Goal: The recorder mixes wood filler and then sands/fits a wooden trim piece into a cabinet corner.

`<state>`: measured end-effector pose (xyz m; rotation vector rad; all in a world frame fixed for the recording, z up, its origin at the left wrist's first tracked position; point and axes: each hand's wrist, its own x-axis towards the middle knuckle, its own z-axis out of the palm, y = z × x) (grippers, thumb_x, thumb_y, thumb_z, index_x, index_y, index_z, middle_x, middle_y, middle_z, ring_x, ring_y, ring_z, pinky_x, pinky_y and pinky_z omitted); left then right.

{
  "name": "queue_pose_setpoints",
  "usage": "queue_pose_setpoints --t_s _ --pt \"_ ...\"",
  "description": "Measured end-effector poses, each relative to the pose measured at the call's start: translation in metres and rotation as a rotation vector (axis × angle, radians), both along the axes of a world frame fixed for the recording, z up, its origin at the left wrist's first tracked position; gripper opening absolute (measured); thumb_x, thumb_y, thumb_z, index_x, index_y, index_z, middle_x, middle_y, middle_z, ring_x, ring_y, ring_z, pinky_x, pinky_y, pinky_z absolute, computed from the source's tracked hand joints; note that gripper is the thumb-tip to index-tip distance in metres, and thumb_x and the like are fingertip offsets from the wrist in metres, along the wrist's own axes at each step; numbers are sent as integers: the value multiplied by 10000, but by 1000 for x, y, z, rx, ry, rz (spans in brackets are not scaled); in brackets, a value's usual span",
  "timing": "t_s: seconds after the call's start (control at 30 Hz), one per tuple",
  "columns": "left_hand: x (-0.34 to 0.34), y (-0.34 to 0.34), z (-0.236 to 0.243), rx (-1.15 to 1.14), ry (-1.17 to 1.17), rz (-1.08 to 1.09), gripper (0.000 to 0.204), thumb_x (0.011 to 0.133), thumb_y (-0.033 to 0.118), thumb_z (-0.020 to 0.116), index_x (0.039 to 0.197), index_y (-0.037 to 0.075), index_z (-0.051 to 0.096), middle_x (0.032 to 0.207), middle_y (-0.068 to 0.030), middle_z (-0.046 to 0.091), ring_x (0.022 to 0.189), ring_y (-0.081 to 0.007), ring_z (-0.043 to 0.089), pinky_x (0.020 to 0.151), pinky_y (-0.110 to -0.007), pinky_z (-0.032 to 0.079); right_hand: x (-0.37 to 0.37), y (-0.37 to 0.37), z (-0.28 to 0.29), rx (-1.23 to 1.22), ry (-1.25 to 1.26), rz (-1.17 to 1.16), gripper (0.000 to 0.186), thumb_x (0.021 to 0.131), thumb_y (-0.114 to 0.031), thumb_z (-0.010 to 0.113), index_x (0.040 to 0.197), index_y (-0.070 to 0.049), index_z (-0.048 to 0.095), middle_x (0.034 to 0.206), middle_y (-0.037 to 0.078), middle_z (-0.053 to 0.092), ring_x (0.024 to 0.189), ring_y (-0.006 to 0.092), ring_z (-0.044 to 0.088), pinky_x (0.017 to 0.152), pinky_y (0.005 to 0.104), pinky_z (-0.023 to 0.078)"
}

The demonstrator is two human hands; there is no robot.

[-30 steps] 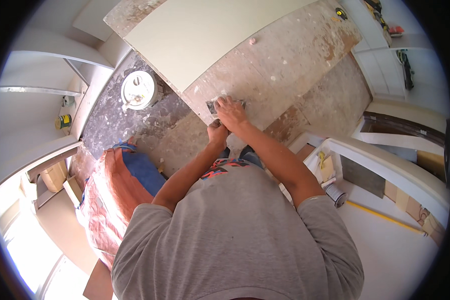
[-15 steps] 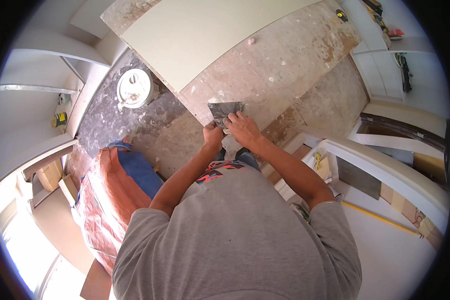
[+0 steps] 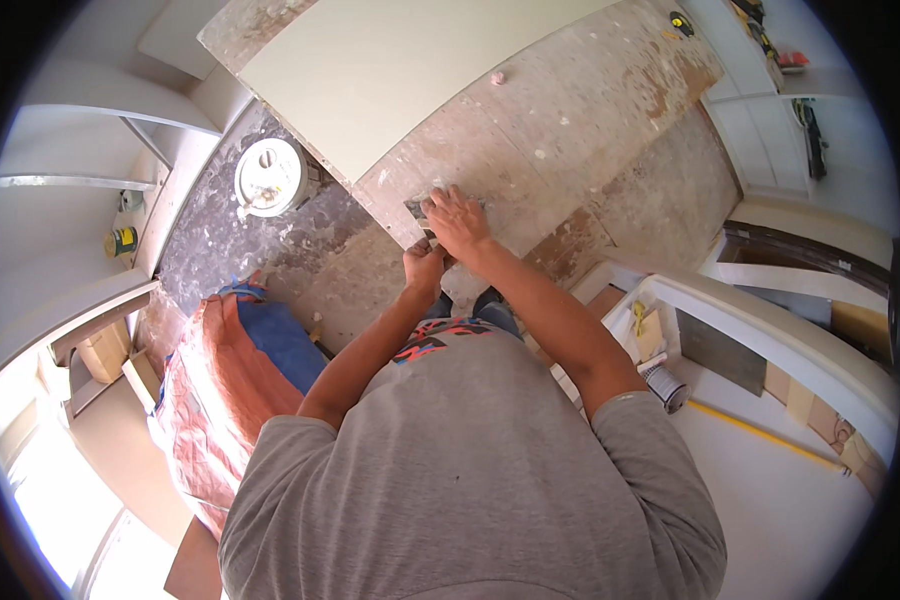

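Low in front of me, my left hand (image 3: 424,264) is closed round the handle end of a broad-bladed putty knife (image 3: 415,208). The dark, wide blade points away from me and has pale smears on it. Across the blade lies my right hand (image 3: 458,222), its fingers stretched out toward the blade's far edge. It covers most of the metal, so whether anything is under the palm cannot be seen. Beneath both hands is the near corner of a worn, stained board (image 3: 540,150).
A pale smooth sheet (image 3: 360,80) lies on the board. Left of it stands a white bucket (image 3: 270,178) with a smeared lid. Nearer left is a red and blue tarp (image 3: 220,380). White cabinet frames (image 3: 760,330) and a metal can (image 3: 667,385) are at my right.
My right hand has moved forward and left over the putty knife's blade, covering more of it. My left hand has stayed nearly in place on the handle.
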<state>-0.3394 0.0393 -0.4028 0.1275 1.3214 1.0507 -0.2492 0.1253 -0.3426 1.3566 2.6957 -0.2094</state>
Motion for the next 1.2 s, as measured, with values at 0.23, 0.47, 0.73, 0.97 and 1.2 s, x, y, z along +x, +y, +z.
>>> queue_pose_setpoints --t_s 0.23,0.47,0.73,0.97,1.2 --pt "4 0 9 -16 -30 56 209 967 -3 557 1142 -20 669 1021 -95 739 839 -187 733 737 -311 626 55 -35 9 -101 119 46 307 898 -192 641 1185 -95 691 1193 83 617 1176 290 587 846 433 578" --pt "-4 -4 -6 20 -17 -20 232 971 -8 530 1153 -19 672 1067 -96 734 854 -176 732 768 -315 632 51 -39 21 -117 142 47 291 887 -177 643 1157 -83 696 1157 81 629 1151 291 603 839 429 582" --pt "5 2 14 -19 19 -1 196 976 -9 573 1151 -34 657 1019 -104 731 864 -187 720 790 -330 620 11 -4 3 -74 -11 61 389 915 -192 622 1287 -83 655 1311 72 610 1234 292 574 893 431 565" --pt "11 -7 -15 -38 139 10 152 925 39 641 1073 15 667 941 -62 700 790 -149 672 694 -320 585 25 -17 -13 28 18 -24 338 909 -200 610 1220 -80 668 1220 74 624 1192 281 589 872 455 584" --pt "-4 -7 -20 41 3 12 154 939 -10 584 1067 0 670 953 -86 726 775 -157 707 686 -295 605 61 -58 8 28 104 -52 227 887 -217 625 1066 -108 712 1077 52 611 1089 251 587 761 425 581"
